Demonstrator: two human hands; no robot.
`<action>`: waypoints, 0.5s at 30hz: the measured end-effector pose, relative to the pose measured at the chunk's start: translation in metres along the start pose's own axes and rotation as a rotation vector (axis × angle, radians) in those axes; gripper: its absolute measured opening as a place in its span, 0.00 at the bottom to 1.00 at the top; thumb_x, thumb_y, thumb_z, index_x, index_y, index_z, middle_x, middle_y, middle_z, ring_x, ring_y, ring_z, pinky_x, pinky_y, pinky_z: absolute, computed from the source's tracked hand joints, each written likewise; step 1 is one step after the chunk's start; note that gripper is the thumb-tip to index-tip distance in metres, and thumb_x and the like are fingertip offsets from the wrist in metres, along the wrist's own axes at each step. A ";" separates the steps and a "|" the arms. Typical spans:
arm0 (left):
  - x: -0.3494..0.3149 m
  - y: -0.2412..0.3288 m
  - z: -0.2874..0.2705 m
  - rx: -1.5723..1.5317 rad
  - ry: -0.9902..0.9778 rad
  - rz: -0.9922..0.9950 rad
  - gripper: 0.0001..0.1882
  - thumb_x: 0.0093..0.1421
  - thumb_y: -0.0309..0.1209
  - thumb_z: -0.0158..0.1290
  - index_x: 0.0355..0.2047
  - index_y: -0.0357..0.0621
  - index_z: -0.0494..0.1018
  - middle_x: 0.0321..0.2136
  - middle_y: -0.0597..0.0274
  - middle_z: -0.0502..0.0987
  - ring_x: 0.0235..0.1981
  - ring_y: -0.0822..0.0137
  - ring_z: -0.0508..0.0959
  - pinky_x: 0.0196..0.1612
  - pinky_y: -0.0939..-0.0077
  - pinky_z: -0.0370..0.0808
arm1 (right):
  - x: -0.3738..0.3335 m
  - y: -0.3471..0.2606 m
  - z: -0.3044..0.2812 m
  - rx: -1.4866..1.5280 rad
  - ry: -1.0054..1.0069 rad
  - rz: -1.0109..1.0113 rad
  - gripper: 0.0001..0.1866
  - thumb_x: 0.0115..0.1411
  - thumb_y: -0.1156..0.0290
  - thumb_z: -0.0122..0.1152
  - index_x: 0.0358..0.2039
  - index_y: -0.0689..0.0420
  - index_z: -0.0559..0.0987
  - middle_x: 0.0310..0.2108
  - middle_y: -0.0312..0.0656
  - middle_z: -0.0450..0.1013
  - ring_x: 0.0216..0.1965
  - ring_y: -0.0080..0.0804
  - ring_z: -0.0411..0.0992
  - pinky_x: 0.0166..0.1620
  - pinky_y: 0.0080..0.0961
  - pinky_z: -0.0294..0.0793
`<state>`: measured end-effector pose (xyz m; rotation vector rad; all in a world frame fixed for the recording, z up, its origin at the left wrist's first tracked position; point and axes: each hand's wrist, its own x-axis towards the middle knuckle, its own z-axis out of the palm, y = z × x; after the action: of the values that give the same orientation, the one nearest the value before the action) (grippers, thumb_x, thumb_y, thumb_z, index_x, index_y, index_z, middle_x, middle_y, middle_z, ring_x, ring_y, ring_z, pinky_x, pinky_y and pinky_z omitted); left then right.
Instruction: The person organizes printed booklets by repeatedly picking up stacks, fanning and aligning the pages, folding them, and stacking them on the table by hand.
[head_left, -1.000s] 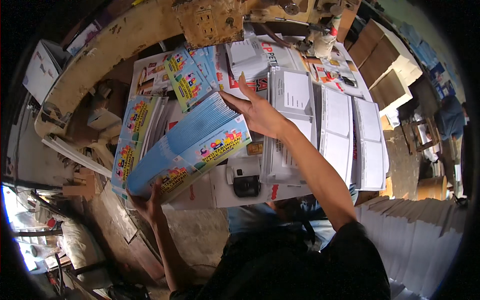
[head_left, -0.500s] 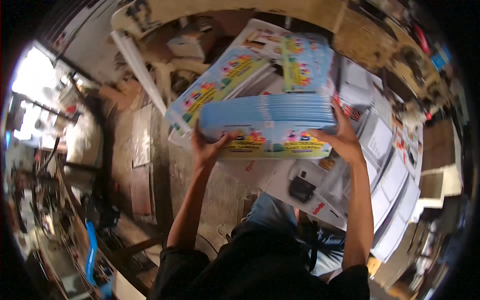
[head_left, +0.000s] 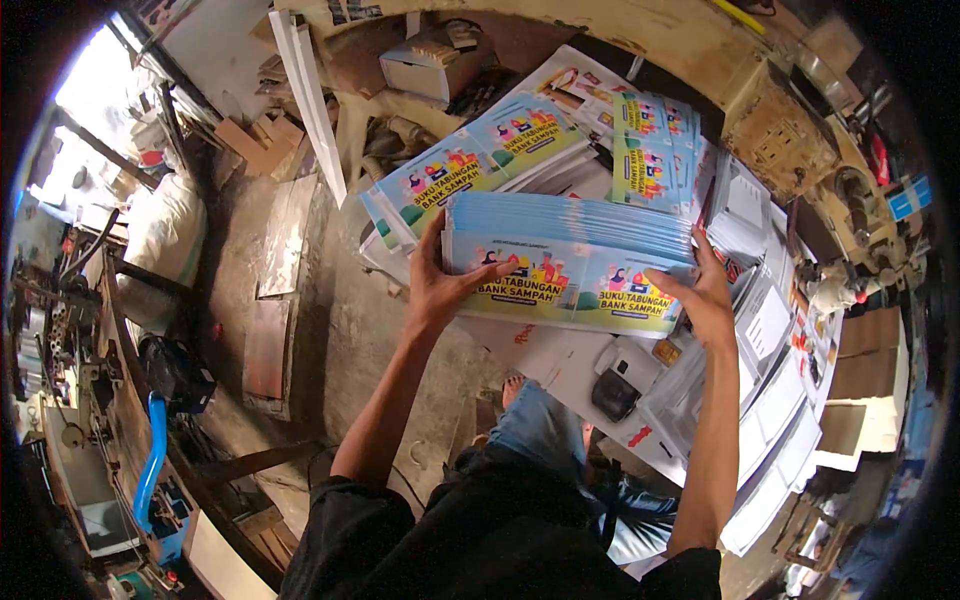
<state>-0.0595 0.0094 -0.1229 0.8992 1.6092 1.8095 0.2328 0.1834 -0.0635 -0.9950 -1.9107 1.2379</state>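
Between my two hands is a thick stack of printed booklet covers (head_left: 560,265), light blue with colourful cartoon figures and yellow lettering. My left hand (head_left: 445,280) grips its left end, thumb across the front face. At the right end my right hand (head_left: 705,295) does the same, with its fingers behind the edge. The stack's upper edges fan back in many thin layers. Behind it to the left lies a pile of matching sheets (head_left: 470,170). A smaller spread of the same covers (head_left: 650,150) rests at the back right.
Stacks of white paper (head_left: 765,320) line the table's right side. A black-and-white device (head_left: 615,395) sits near the table's front edge. Long white strips (head_left: 308,110) stand beyond the table's left side. A cluttered bench with a blue handle (head_left: 155,460) is at far left.
The view has shifted, so the table and stack appear further right and lower. Both hands keep their hold, and the stack's layers look more slanted and fanned than before.
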 end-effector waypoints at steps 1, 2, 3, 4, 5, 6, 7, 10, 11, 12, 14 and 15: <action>-0.001 0.000 0.000 0.008 0.016 0.021 0.52 0.38 0.32 0.77 0.61 0.30 0.61 0.50 0.49 0.75 0.48 0.62 0.78 0.52 0.68 0.77 | 0.000 -0.001 0.000 -0.010 -0.008 -0.002 0.49 0.45 0.70 0.78 0.65 0.66 0.60 0.56 0.50 0.70 0.56 0.35 0.70 0.58 0.29 0.69; -0.001 0.000 -0.001 0.017 0.032 0.041 0.48 0.38 0.30 0.76 0.59 0.35 0.65 0.49 0.52 0.76 0.47 0.62 0.79 0.51 0.67 0.78 | 0.000 -0.001 0.001 -0.019 -0.016 -0.003 0.49 0.46 0.70 0.78 0.65 0.66 0.60 0.56 0.50 0.70 0.56 0.35 0.70 0.58 0.29 0.69; -0.001 0.000 -0.001 0.014 0.032 0.041 0.48 0.38 0.30 0.76 0.59 0.35 0.65 0.49 0.52 0.76 0.47 0.62 0.79 0.51 0.67 0.78 | 0.000 0.000 0.001 -0.021 -0.016 -0.004 0.49 0.46 0.70 0.78 0.65 0.66 0.60 0.56 0.50 0.70 0.56 0.35 0.70 0.58 0.29 0.69; -0.002 0.000 -0.002 0.032 0.019 0.023 0.52 0.38 0.32 0.77 0.61 0.31 0.61 0.50 0.49 0.75 0.49 0.62 0.78 0.53 0.67 0.77 | -0.001 0.002 0.002 -0.025 0.002 -0.006 0.48 0.46 0.69 0.78 0.64 0.66 0.60 0.56 0.51 0.71 0.56 0.35 0.70 0.58 0.29 0.69; -0.002 0.000 -0.003 0.049 0.004 0.005 0.56 0.37 0.34 0.77 0.63 0.26 0.58 0.51 0.47 0.74 0.50 0.62 0.77 0.54 0.68 0.75 | -0.002 0.003 0.001 -0.029 0.023 -0.007 0.48 0.46 0.69 0.78 0.64 0.66 0.60 0.56 0.51 0.71 0.56 0.35 0.70 0.59 0.29 0.69; -0.001 -0.005 -0.003 0.045 -0.005 0.007 0.56 0.37 0.34 0.77 0.63 0.26 0.58 0.51 0.47 0.74 0.50 0.62 0.77 0.54 0.68 0.75 | -0.002 0.003 0.000 -0.032 0.032 -0.006 0.48 0.46 0.69 0.78 0.64 0.66 0.60 0.56 0.51 0.71 0.56 0.35 0.70 0.59 0.29 0.69; 0.000 -0.012 -0.004 0.086 0.022 0.033 0.54 0.38 0.33 0.77 0.62 0.27 0.59 0.51 0.48 0.74 0.50 0.62 0.77 0.54 0.67 0.75 | -0.003 0.001 -0.001 -0.029 0.027 0.002 0.50 0.44 0.67 0.79 0.64 0.65 0.61 0.55 0.51 0.71 0.56 0.35 0.70 0.59 0.29 0.68; 0.002 -0.012 0.003 0.033 0.038 0.042 0.49 0.40 0.29 0.75 0.60 0.29 0.61 0.50 0.51 0.75 0.49 0.62 0.77 0.54 0.67 0.74 | 0.001 0.018 -0.009 -0.168 0.121 0.038 0.53 0.39 0.62 0.82 0.63 0.62 0.63 0.53 0.50 0.73 0.54 0.36 0.71 0.58 0.30 0.69; 0.000 -0.006 0.005 -0.034 0.072 0.013 0.46 0.41 0.27 0.74 0.58 0.29 0.62 0.49 0.52 0.75 0.49 0.62 0.76 0.54 0.67 0.74 | -0.001 0.023 -0.012 -0.289 0.172 0.062 0.54 0.36 0.60 0.84 0.63 0.60 0.65 0.51 0.49 0.74 0.53 0.36 0.72 0.58 0.32 0.69; -0.005 0.002 0.004 -0.098 0.084 0.046 0.43 0.41 0.24 0.74 0.57 0.30 0.64 0.49 0.53 0.74 0.49 0.62 0.76 0.54 0.67 0.74 | -0.005 0.007 -0.005 -0.300 0.188 0.042 0.54 0.34 0.59 0.84 0.61 0.58 0.66 0.49 0.48 0.75 0.52 0.36 0.73 0.57 0.33 0.70; -0.011 0.010 0.003 -0.089 0.120 0.105 0.41 0.42 0.21 0.73 0.56 0.32 0.64 0.49 0.54 0.74 0.49 0.62 0.75 0.54 0.67 0.73 | -0.014 -0.013 0.002 -0.244 0.235 0.012 0.52 0.31 0.59 0.85 0.58 0.56 0.69 0.46 0.46 0.76 0.50 0.35 0.73 0.56 0.34 0.71; -0.015 0.017 -0.003 0.000 0.166 0.143 0.42 0.42 0.21 0.73 0.56 0.33 0.63 0.49 0.54 0.74 0.49 0.62 0.74 0.55 0.68 0.72 | -0.017 -0.019 0.004 -0.161 0.244 -0.013 0.51 0.31 0.60 0.85 0.57 0.56 0.69 0.45 0.45 0.77 0.49 0.34 0.73 0.55 0.33 0.71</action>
<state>-0.0517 -0.0060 -0.1083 0.9045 1.6823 2.0291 0.2333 0.1617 -0.0487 -1.1586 -1.8413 0.9187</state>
